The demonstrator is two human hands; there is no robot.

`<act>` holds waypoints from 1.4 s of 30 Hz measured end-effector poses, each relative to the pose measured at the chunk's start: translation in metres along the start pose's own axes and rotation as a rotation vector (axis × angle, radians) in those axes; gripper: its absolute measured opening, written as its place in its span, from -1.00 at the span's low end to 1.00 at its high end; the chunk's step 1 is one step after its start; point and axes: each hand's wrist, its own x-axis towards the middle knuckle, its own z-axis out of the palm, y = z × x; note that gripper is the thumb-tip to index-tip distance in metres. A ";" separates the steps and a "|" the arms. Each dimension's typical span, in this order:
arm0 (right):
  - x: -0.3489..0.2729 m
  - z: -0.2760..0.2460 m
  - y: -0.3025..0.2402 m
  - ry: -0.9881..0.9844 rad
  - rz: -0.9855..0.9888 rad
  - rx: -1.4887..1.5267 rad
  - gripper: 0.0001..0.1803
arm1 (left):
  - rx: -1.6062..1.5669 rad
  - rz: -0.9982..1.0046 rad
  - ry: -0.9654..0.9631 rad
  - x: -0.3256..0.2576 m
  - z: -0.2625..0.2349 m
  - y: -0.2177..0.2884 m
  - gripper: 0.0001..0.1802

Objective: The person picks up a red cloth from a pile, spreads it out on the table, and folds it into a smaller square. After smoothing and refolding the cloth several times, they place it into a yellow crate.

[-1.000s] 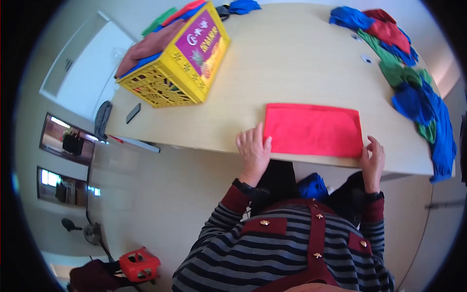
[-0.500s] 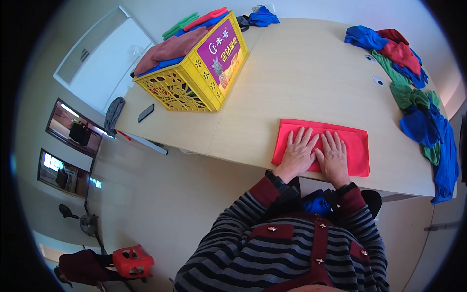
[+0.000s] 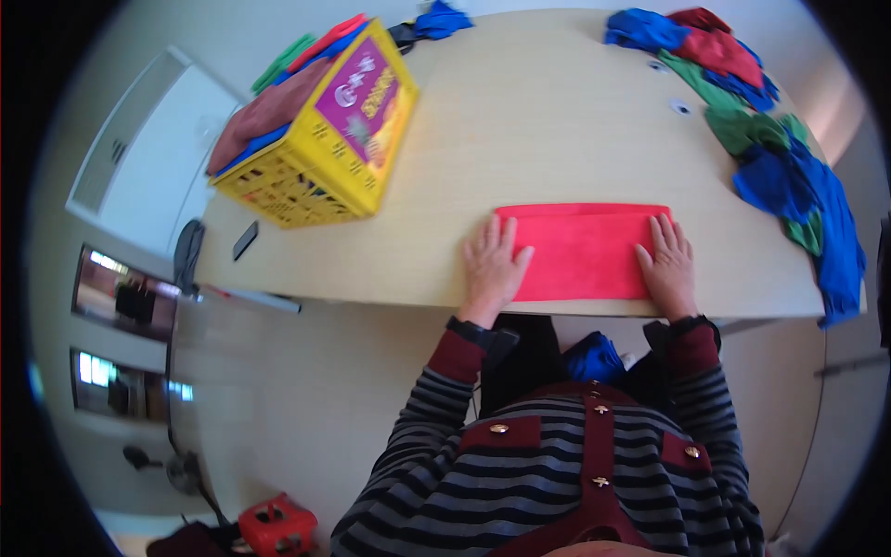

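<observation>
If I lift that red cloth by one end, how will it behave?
The red cloth would probably droop: it lies flat like thin fabric beneath the left hand and right hand. It looks light. On the smooth table it would likely slide or bunch when pushed.

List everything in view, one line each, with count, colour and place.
folded cloth: 1, red, table's near edge, under both hands
table: 1, light wood, centre
crate: 1, yellow, table's left end, holding folded cloths
loose cloths: a pile, blue, green and red, table's right side
dark flat object: 1, black, table's left edge
red object: 1, on the floor, lower left
hands: left hand flat on the cloth's left end, right hand flat on its right end
</observation>
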 end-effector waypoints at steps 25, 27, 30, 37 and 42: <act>0.028 0.027 -0.049 -0.006 -0.162 0.062 -0.32 | 0.110 0.313 0.021 0.021 0.019 0.031 -0.37; 0.032 0.025 -0.033 0.009 -0.116 0.031 -0.33 | 0.103 0.276 0.014 0.023 0.022 0.023 -0.36; 0.029 0.025 -0.009 0.070 -0.094 -0.033 -0.34 | 0.084 0.257 0.061 0.026 0.023 0.015 -0.34; 0.010 0.004 0.027 0.012 0.035 -0.015 -0.36 | 0.088 0.090 0.029 0.015 0.014 -0.006 -0.30; -0.006 -0.002 0.027 0.114 0.099 -0.151 -0.36 | 0.128 0.062 0.077 0.004 0.008 -0.011 -0.31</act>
